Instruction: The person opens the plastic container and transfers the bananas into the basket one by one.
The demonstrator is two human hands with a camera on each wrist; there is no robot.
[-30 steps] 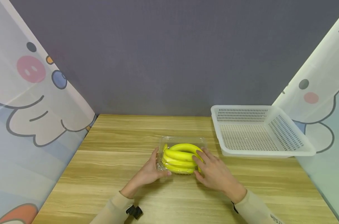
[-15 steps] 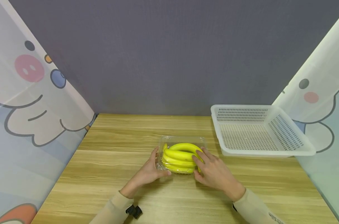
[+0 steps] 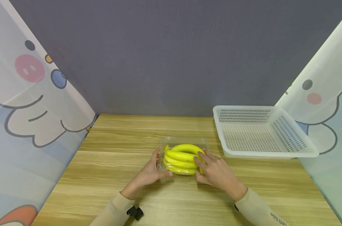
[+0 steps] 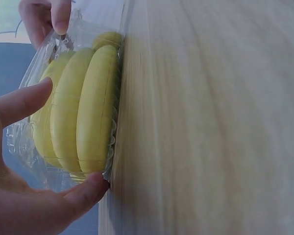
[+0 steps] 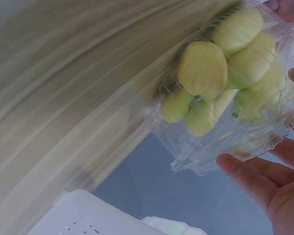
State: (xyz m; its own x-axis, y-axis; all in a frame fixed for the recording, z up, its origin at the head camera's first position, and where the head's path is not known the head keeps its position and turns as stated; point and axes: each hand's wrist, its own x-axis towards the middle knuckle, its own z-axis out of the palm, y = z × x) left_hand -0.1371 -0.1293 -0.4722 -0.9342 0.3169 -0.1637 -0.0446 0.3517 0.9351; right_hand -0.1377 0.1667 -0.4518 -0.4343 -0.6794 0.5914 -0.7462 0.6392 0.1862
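Note:
A clear plastic fruit box (image 3: 185, 140) stands on the wooden tabletop, filled with several yellow bananas (image 3: 182, 156). My left hand (image 3: 147, 173) grips the box's left end, its thumb at the near side and fingers behind. In the left wrist view, the bananas (image 4: 95, 107) lie side by side behind the clear wall, with finger and thumb spread around that end. My right hand (image 3: 218, 174) holds the right end with bent fingers over the upper edge. Seen from the right wrist, fingertips (image 5: 228, 160) touch the plastic rim near the banana ends (image 5: 202, 68).
A white perforated plastic basket (image 3: 272, 154) rests at the back right of the wooden table (image 3: 108, 141). Behind the table rises a dark grey panel (image 3: 159, 62). Cartoon-printed sheets (image 3: 7, 125) flank both sides.
The hands, box and bananas keep nearly the same places. My right hand and forearm shift very slightly; the camera view moves a little.

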